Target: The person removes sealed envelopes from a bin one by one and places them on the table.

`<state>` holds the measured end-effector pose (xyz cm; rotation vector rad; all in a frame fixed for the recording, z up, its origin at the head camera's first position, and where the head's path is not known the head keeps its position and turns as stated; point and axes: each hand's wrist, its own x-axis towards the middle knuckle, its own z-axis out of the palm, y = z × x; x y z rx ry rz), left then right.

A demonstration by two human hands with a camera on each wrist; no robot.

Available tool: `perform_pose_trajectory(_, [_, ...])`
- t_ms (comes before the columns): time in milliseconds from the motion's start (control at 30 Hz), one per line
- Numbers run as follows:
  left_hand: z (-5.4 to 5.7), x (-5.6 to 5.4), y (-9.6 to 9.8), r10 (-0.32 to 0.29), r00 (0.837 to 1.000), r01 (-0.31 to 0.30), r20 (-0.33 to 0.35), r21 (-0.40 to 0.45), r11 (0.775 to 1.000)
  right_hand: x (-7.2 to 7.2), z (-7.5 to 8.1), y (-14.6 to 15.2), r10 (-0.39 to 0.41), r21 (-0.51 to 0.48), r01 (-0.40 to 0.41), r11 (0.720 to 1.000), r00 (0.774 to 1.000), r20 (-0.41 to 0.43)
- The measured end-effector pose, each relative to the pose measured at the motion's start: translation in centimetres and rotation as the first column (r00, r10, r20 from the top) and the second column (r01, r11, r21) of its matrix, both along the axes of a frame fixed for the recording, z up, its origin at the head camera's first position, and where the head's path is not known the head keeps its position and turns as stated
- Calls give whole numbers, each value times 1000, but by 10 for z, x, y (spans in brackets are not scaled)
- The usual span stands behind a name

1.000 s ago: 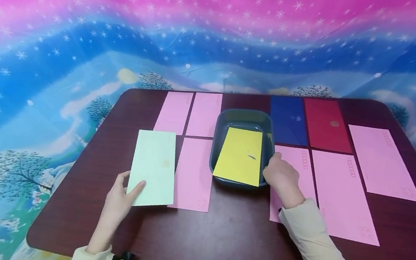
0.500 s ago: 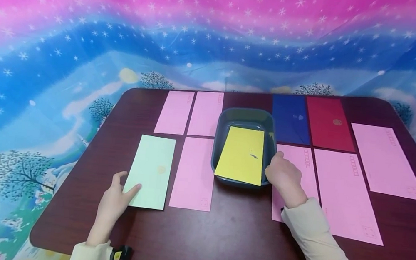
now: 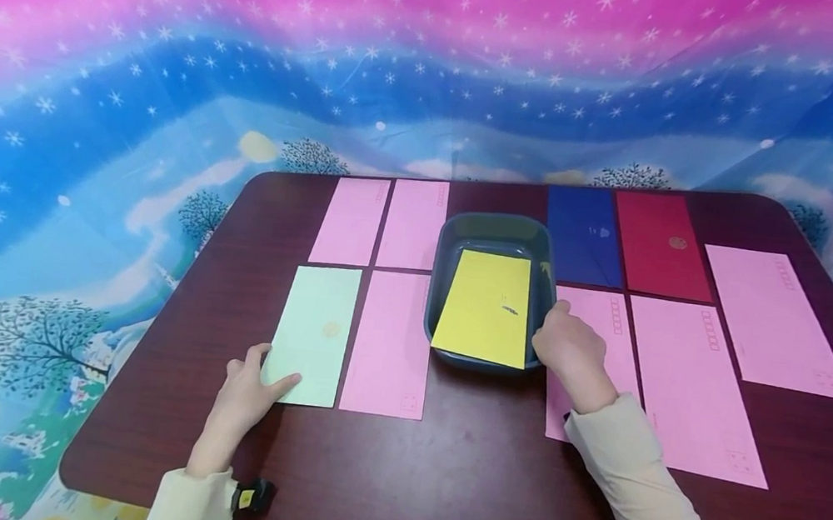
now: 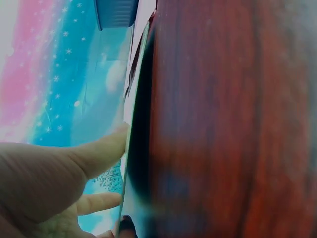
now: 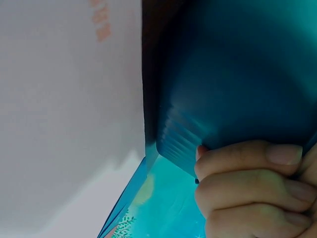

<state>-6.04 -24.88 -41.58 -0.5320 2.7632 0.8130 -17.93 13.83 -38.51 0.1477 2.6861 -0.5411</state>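
Note:
My left hand [image 3: 244, 390] pinches the near-left edge of a pale green envelope [image 3: 315, 330], thumb on its top face. In the left wrist view, the green envelope [image 4: 130, 134] appears edge-on, with a dark gap between it and the table; the fingertips there are partly hidden. My right hand [image 3: 572, 350] grips the right rim of a dark blue-green plastic bin [image 3: 495, 227], its fingers curled in the right wrist view. A yellow envelope [image 3: 485, 308] leans inside the bin, its near end resting on the front rim. Left of the bin lies a pink envelope [image 3: 389, 345] beside the green one.
Pink envelopes [image 3: 351, 220] lie at the back left, and more, such as the pink envelope [image 3: 780, 320], on the right. A blue envelope [image 3: 584, 236] and a red envelope [image 3: 664, 246] sit behind. A patterned cloth [image 3: 406, 58] hangs beyond the brown table [image 3: 395, 484].
The green envelope was held raised and overlapping the pink one; my left hand has lowered it to the table, then shifted it slightly right and away from me. My right hand stays on the bin.

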Motion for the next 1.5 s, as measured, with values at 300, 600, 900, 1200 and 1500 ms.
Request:
perform_pose_trajectory(300, [0,-2,0,-27,1000,27,3,-47,999,0,0,-2,11,2,-11,1000,1000,3])
perform_pose_trajectory(600, [2,-3,4,-16,1000,18,23,-94,995,1,1,-2,11,1,-11,1000,1000,-3])
perform_pose_trajectory(900, [3,-3,5,-7,999,10,32,-121,993,2,2,-1,7,-1,-7,1000,1000,-5])
perform_pose_trajectory(1200, [4,-3,5,-18,999,21,29,-128,992,2,2,-1,11,-6,-11,1000,1000,-21])
perform_pose_trajectory(1500, [3,-2,5,-13,999,17,37,-129,991,2,2,0,8,-9,-9,1000,1000,-24])
